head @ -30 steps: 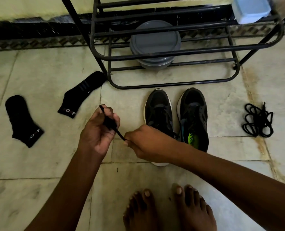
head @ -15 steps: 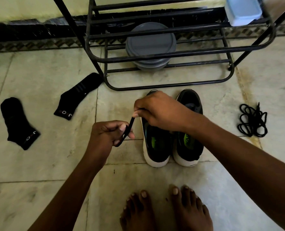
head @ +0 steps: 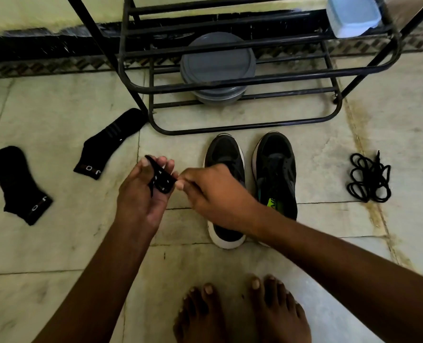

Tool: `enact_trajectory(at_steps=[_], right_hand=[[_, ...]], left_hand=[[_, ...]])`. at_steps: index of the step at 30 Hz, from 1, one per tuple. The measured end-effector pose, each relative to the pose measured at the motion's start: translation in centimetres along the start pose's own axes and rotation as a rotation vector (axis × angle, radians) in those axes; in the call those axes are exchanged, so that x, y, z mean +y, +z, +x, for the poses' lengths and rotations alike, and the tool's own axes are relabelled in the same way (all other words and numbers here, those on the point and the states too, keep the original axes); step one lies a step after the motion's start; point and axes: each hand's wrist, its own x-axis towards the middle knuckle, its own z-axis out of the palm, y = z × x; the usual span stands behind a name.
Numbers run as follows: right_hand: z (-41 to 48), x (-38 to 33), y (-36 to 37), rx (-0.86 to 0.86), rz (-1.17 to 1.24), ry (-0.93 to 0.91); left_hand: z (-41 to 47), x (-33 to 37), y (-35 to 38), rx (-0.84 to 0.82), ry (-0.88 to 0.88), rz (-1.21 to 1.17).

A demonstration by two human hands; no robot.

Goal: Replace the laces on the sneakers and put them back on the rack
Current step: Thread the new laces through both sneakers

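Though slightly blurred, reads as a flat black lace (head: 161, 181) wound in several loops. Lies across palm and fingers of left hand (head: 141, 196), just left of sneakers (head: 276, 167) standing side by side on floor (head: 57, 243) before rack (head: 242, 125). Gripped round loops by left hand, fingers only partly curled; pinched at right side by right hand (head: 215, 194), knuckles bent tight.

Two sneakers (head: 276, 167), two socks (head: 20, 184), one rack (head: 230, 129)
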Motion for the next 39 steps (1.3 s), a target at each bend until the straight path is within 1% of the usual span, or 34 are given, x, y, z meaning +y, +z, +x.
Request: enact_trajectory(at_steps=[2, 4, 5, 7, 9, 10, 12, 14, 16, 19, 21, 23, 26, 28, 32, 34, 36, 38, 39], right_hand=[[-0.7, 0.1, 1.5, -0.003, 0.053, 0.044], [-1.4, 0.0, 2.3, -0.015, 0.116, 0.095], [-1.7, -0.1, 2.5, -0.035, 0.167, 0.125], [-2.2, -0.3, 2.5, -0.083, 0.263, 0.181], [-2.1, -0.1, 1.8, -0.106, 0.294, 0.204], [-1.9, 0.1, 1.3, -0.104, 0.282, 0.192], [-1.4, 0.8, 0.4, -0.069, 0.2, 0.11], [-0.8, 1.3, 0.2, -0.006, 0.059, -0.005], [-0.6, 1.7, 0.8, 0.02, -0.036, -0.044], [-0.3, 1.9, 1.0, -0.007, -0.038, -0.011], [-0.4, 2.1, 0.6, -0.061, 0.012, -0.007], [-0.4, 2.1, 0.1, -0.104, 0.055, 0.002], [-0.3, 2.5, -0.5, -0.081, 0.099, 0.058], [-0.1, 2.6, -1.0, -0.047, 0.098, 0.093], [0.4, 3.1, -1.0, 0.053, -0.002, 0.129], [0.7, 3.5, -0.8, 0.075, -0.15, 0.186], [0.9, 3.4, -0.9, 0.043, -0.329, 0.246], [1.0, 3.3, -1.1, -0.014, -0.409, 0.284], [1.0, 3.2, -1.2, -0.036, -0.413, 0.288]], left_hand=[[0.0, 0.8, 0.6, -0.064, -0.061, -0.191], [0.0, 1.4, 1.0, -0.089, -0.092, -0.214], [-0.2, 1.7, 1.1, -0.103, -0.067, -0.148], [-0.4, 2.0, 1.1, -0.101, 0.045, 0.107], [-0.9, 1.9, 1.0, -0.091, 0.14, 0.352], [-1.2, 1.8, 1.0, -0.095, 0.162, 0.42], [-1.6, 1.6, 1.1, -0.089, 0.154, 0.457], [-1.7, 1.7, 1.1, -0.06, 0.136, 0.431], [-1.5, 1.6, 1.1, -0.059, 0.149, 0.417], [-1.3, 1.4, 1.0, -0.061, 0.251, 0.505], [-1.4, 1.1, 0.8, -0.058, 0.331, 0.61], [-1.6, 0.6, 0.4, -0.023, 0.369, 0.664], [-1.8, 0.4, -0.1, 0.083, 0.432, 0.753], [-1.9, 0.4, -0.5, 0.118, 0.465, 0.823], [-2.0, 0.5, -1.3, 0.127, 0.461, 0.9], [-1.8, 0.6, -1.6, 0.138, 0.448, 0.919], [-1.5, 0.7, -2.2, 0.161, 0.445, 0.943], [-1.3, 0.7, -2.9, 0.189, 0.479, 0.998], [-1.3, 0.8, -3.1, 0.205, 0.505, 1.025]])
